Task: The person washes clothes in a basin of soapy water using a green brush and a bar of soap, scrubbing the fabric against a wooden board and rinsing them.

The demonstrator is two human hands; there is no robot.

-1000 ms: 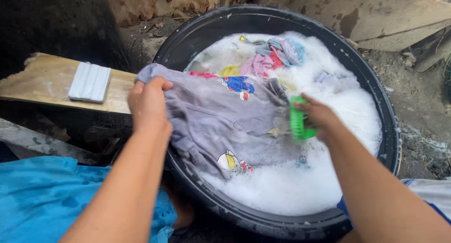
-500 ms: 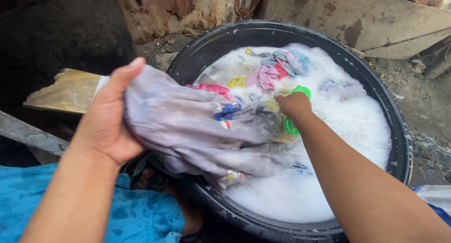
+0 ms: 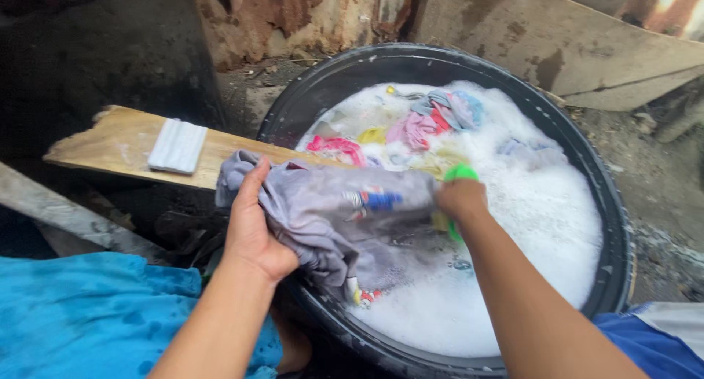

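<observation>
A wet grey garment [image 3: 334, 218] with small coloured prints lies bunched over the near left rim of a big black basin [image 3: 616, 225] full of white suds. My left hand [image 3: 253, 229] grips the garment's left end at the rim. My right hand [image 3: 460, 199] is closed on a green scrub brush [image 3: 460, 173] and presses it against the garment's right end, over the foam. Most of the brush is hidden by my fingers.
Pink, yellow, red and blue clothes [image 3: 429, 122] float at the far side of the suds. A wooden plank [image 3: 128, 148] rests on the basin's left rim with a white soap bar [image 3: 177, 146] on it. Blue cloth [image 3: 95, 313] covers my lap; rusty sheets stand behind.
The garment was lifted and gathered toward me half a second ago; now it lies lower across the rim, my left hand has dropped with it, and the brush hand has come back onto the cloth.
</observation>
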